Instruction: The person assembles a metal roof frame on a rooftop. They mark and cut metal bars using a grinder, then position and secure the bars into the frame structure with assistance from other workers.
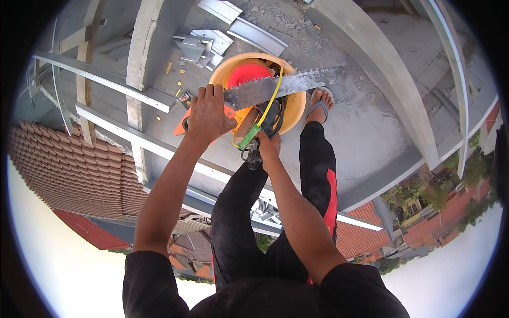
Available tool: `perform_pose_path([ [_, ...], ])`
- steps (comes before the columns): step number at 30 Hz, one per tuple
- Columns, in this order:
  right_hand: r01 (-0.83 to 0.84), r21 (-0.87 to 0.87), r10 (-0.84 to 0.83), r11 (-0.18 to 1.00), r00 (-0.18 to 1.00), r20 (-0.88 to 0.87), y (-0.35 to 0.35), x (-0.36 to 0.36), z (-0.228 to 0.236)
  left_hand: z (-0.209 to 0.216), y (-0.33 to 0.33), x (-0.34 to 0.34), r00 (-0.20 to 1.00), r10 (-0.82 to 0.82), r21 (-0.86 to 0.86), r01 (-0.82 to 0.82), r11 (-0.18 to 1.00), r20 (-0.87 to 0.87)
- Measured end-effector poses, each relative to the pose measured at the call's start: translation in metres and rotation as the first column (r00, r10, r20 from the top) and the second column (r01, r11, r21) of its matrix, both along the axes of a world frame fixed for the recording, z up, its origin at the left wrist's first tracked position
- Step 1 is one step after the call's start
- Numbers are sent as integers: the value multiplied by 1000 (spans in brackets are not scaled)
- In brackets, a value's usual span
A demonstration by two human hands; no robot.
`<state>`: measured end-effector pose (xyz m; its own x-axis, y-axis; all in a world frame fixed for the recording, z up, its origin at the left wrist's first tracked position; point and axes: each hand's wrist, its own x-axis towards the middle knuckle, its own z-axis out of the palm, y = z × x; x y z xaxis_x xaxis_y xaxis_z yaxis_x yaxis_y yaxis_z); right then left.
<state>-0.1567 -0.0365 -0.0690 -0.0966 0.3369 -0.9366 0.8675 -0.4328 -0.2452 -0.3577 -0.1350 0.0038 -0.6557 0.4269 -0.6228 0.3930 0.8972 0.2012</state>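
My left hand is closed on a hand saw at its orange handle. Its toothed grey blade reaches right across a yellow-orange basin. My right hand is closed at the basin's near rim, around what looks like a bundled black cord; the fingers are partly hidden. Beside its thumb lies a green handle with a thin, curved yellow strip rising from it. Inside the basin are a red rounded object, more dark cord and a piece of wood.
Cut metal channel pieces lie beyond the basin on the grey concrete floor. Metal rails cross at left, near a concrete post. A curved concrete beam stands at right. Tiled roofs appear far below the edge.
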Motion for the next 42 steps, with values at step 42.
perform_pose_path([
  [42,-806,492,929,329,370,-15,212,17,140,79,51,53,888,455,411,-439,799,65],
])
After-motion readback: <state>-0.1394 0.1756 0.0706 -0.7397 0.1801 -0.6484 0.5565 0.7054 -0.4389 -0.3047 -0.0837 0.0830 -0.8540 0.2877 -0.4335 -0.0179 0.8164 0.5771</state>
